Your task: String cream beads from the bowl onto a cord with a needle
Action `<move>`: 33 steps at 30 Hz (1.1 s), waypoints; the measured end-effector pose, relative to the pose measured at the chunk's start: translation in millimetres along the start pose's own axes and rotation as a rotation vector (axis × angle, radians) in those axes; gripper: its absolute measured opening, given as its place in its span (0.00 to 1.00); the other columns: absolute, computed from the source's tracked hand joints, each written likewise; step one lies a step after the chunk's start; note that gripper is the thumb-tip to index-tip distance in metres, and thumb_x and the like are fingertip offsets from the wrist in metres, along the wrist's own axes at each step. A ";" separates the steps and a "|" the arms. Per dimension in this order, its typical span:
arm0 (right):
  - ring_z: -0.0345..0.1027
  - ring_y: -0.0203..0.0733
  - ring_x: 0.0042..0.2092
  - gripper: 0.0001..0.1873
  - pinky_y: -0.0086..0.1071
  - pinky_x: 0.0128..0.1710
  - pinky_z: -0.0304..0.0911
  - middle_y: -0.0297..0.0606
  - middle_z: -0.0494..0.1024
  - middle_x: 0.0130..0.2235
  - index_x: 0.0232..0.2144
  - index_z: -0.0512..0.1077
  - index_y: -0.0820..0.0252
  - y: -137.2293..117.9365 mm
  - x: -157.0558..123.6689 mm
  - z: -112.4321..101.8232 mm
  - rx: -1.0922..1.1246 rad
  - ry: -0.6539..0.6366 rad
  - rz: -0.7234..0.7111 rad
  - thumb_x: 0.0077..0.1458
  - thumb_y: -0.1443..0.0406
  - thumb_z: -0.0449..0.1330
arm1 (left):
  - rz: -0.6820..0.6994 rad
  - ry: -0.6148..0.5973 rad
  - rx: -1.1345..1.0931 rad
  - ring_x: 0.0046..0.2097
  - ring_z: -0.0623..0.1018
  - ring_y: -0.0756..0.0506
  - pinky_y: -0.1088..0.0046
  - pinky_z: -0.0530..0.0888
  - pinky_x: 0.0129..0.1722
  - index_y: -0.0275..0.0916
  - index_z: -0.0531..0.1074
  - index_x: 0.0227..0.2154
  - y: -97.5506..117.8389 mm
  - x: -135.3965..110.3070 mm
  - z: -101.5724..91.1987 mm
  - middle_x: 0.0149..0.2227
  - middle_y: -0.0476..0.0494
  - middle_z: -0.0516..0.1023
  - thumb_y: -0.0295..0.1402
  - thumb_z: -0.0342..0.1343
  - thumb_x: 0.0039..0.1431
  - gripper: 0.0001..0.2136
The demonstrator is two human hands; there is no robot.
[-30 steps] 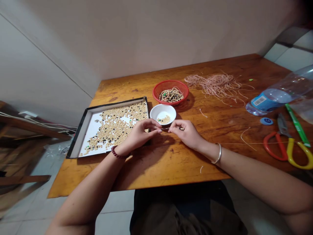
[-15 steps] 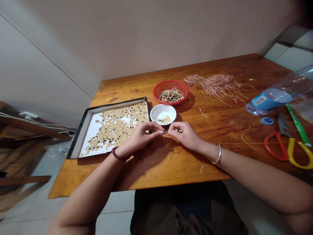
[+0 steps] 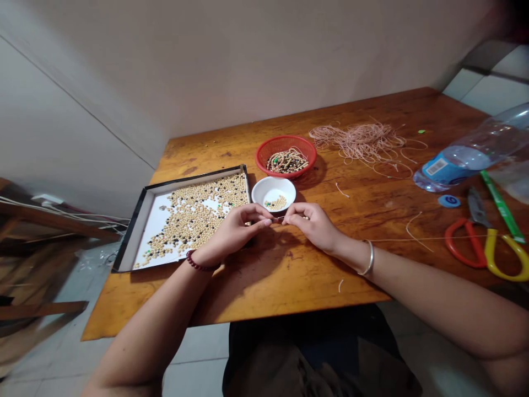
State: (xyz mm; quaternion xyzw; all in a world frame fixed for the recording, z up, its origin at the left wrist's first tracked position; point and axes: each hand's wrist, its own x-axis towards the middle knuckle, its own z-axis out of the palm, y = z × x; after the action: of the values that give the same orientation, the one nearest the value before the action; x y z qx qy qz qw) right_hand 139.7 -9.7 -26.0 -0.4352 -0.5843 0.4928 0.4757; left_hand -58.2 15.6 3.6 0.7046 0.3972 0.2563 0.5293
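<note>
My left hand pinches one end of a thin string between thumb and fingertips. Close beside it, my right hand is closed on the same string, with a few small beads partly showing at its fingers. From the right hand the string trails rightward across the table. Just beyond both hands stands a white bowl with some tan beads and a green one inside. A shallow black-edged tray of loose tan and dark beads lies left of my left hand.
Behind the bowl is a red basket of strung beads. Tangled pink string lies at the back. To the right are a plastic bottle, a blue cap, scissors and a green pen. String scraps dot the wooden table.
Both hands keep their pinch near each other, with slight finger shifts on the string. The whole view has moved a little, and the bowl, basket and bottle appear slightly further left.
</note>
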 end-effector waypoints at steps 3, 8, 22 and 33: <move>0.66 0.36 0.29 0.09 0.30 0.33 0.60 0.34 0.74 0.24 0.20 0.70 0.62 0.3 -0.5 0.1 -0.026 0.018 -0.005 0.49 0.66 0.56 | -0.006 -0.006 -0.024 0.38 0.77 0.51 0.76 0.72 0.39 0.37 0.73 0.35 1.2 0.0 0.3 0.37 0.44 0.78 0.35 0.61 0.55 0.08; 0.66 0.37 0.30 0.09 0.31 0.34 0.60 0.34 0.74 0.24 0.20 0.70 0.62 -0.5 -1.3 0.1 -0.054 0.033 -0.002 0.50 0.67 0.56 | -0.005 -0.004 -0.012 0.39 0.77 0.50 0.76 0.73 0.38 0.37 0.72 0.35 1.6 -0.2 0.7 0.37 0.44 0.78 0.36 0.60 0.55 0.08; 0.66 0.36 0.30 0.09 0.30 0.34 0.60 0.34 0.74 0.24 0.20 0.69 0.62 1.6 -1.5 -0.1 -0.055 0.026 -0.007 0.50 0.67 0.56 | 0.021 0.011 0.049 0.39 0.77 0.49 0.74 0.74 0.38 0.37 0.75 0.37 3.8 -0.7 1.7 0.38 0.41 0.78 0.38 0.59 0.57 0.11; 0.65 0.36 0.30 0.09 0.30 0.34 0.60 0.34 0.74 0.25 0.20 0.69 0.61 -2.1 -1.8 1.1 -0.073 -0.006 -0.007 0.50 0.67 0.56 | 0.076 -0.010 0.190 0.39 0.78 0.48 0.72 0.75 0.40 0.38 0.77 0.37 9.4 -1.3 2.6 0.38 0.41 0.80 0.38 0.56 0.59 0.10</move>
State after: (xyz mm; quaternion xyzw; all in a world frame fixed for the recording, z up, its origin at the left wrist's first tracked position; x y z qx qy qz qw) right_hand 138.9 -11.9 -24.2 -0.4488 -0.6049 0.4707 0.4594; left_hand -54.2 11.9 11.8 0.7675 0.3901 0.2337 0.4518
